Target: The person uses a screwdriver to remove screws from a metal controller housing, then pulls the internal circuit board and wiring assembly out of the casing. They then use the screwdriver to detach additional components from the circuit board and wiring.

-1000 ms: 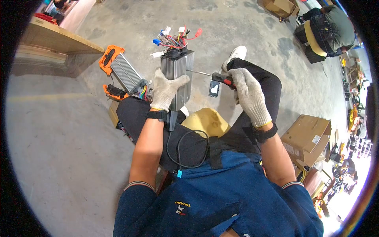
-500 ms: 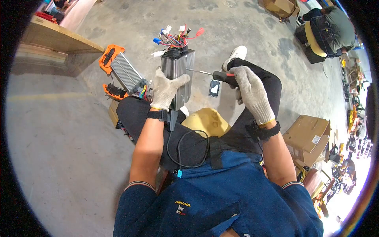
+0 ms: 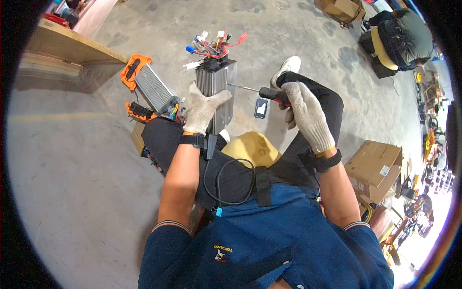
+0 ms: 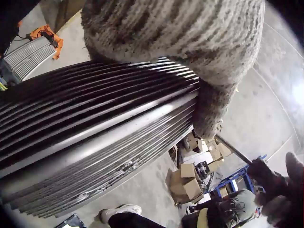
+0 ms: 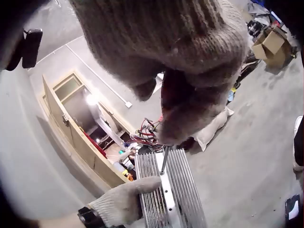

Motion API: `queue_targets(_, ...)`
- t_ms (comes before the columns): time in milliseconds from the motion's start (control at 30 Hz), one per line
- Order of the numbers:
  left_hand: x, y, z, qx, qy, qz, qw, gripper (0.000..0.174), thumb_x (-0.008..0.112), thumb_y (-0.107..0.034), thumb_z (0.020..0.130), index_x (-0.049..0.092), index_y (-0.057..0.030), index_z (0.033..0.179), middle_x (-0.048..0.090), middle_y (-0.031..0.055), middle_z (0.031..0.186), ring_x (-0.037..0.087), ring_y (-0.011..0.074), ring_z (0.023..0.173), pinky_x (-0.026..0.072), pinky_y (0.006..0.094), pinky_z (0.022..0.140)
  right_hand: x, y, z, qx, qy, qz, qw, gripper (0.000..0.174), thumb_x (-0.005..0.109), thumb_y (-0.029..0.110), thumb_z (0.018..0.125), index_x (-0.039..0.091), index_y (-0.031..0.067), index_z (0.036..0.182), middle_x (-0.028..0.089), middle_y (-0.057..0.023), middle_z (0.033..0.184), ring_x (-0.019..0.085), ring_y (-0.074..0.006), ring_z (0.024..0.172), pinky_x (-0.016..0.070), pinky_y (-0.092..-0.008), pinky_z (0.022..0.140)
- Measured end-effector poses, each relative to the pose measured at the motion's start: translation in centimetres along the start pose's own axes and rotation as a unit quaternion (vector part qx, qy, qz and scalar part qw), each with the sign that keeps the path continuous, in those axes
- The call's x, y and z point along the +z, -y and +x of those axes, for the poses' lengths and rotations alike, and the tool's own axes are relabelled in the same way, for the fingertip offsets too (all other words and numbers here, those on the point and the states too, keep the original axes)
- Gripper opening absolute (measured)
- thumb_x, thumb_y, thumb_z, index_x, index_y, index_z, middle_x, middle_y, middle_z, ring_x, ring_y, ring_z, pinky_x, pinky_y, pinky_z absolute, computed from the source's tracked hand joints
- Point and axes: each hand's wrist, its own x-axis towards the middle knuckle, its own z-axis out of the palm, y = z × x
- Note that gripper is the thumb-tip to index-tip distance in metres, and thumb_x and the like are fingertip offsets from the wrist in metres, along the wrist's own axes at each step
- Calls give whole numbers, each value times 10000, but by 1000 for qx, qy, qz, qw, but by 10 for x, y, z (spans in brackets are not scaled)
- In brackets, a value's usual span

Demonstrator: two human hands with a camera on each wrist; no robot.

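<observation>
A tall grey finned metal housing (image 3: 211, 83) stands upright between the person's legs, with a bundle of coloured wires and plugs (image 3: 214, 48) at its top. The gloved left hand (image 3: 204, 111) grips its near side, thumb laid across the fins. In the gloved right hand (image 3: 305, 113) is a screwdriver (image 3: 270, 94) with a black and red handle, held level. Its shaft (image 5: 165, 160) meets a flat strip (image 5: 167, 192) with small holes on the housing's side, as the right wrist view shows. The right fingers cover part of the handle.
On the floor to the left lies a second finned unit (image 3: 156, 89) with orange brackets. A small dark device (image 3: 260, 108) lies beyond the right hand. Cardboard boxes (image 3: 373, 166) stand at right, a wooden door (image 3: 72, 45) at left. Another person (image 3: 411, 38) sits far right.
The screwdriver handle has turned about its length, its red part showing in different places. My right hand has shifted slightly outward; the left hand and housing stay put.
</observation>
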Motion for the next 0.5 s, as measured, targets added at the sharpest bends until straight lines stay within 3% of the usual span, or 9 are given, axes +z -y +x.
queue_targets(67, 1, 4, 1, 5, -1, -9, 1000, 720, 972, -263, 749, 627, 55, 1296, 788, 169, 1138, 760, 256, 987, 604, 385, 920, -2, -1, -1, -15, 22, 18, 999, 284, 619, 233, 1115, 669, -13, 1247, 698, -65, 917, 648, -146, 822, 544, -312, 783)
queue_targets(200, 2, -6, -4, -5, -16, -18, 1000, 727, 978, -271, 740, 632, 55, 1290, 788, 167, 1140, 761, 254, 993, 603, 386, 920, 3, -13, -1, -56, -11, 23, 998, 286, 643, 225, 1092, 670, -12, 1250, 711, -82, 974, 667, -152, 857, 551, -310, 804)
queue_targets(267, 2, -9, -6, -9, -19, -11, 1000, 725, 980, -275, 737, 635, 54, 1283, 789, 170, 1140, 762, 257, 994, 603, 389, 923, 0, -17, -2, -145, -22, -55, 988, 303, 665, 227, 1073, 666, -15, 1256, 718, -95, 1021, 683, -147, 897, 559, -308, 822)
queue_targets(300, 1, -10, -6, -12, -23, -5, 1000, 723, 982, -280, 734, 638, 53, 1276, 790, 172, 1140, 764, 260, 994, 603, 391, 925, 1, -17, -3, -145, -22, -55, 988, 303, 665, 227, 1073, 666, -15, 1256, 718, -95, 1021, 683, -147, 897, 559, -308, 822)
queue_targets(400, 1, -2, -2, -16, -8, -5, 1000, 723, 983, -283, 733, 637, 51, 1273, 795, 176, 1130, 769, 270, 980, 605, 400, 924, 7, -8, -6, -124, -56, -62, 989, 326, 685, 234, 1058, 667, -20, 1262, 728, -96, 1005, 692, -134, 894, 565, -304, 821)
queue_targets(467, 1, -2, -1, -13, -16, 11, 1000, 714, 982, -282, 735, 641, 50, 1267, 797, 175, 1122, 770, 269, 971, 606, 398, 920, 6, 13, -8, 69, -19, 38, 997, 322, 681, 221, 1056, 671, -15, 1274, 731, -95, 983, 693, -136, 866, 565, -306, 809)
queue_targets(500, 2, -2, -1, -9, -24, 27, 999, 704, 980, -281, 737, 644, 49, 1260, 799, 174, 1113, 772, 269, 961, 607, 397, 916, 4, 7, -7, 69, -19, 38, 997, 322, 681, 221, 1056, 671, -15, 1274, 731, -95, 983, 693, -136, 866, 565, -306, 809)
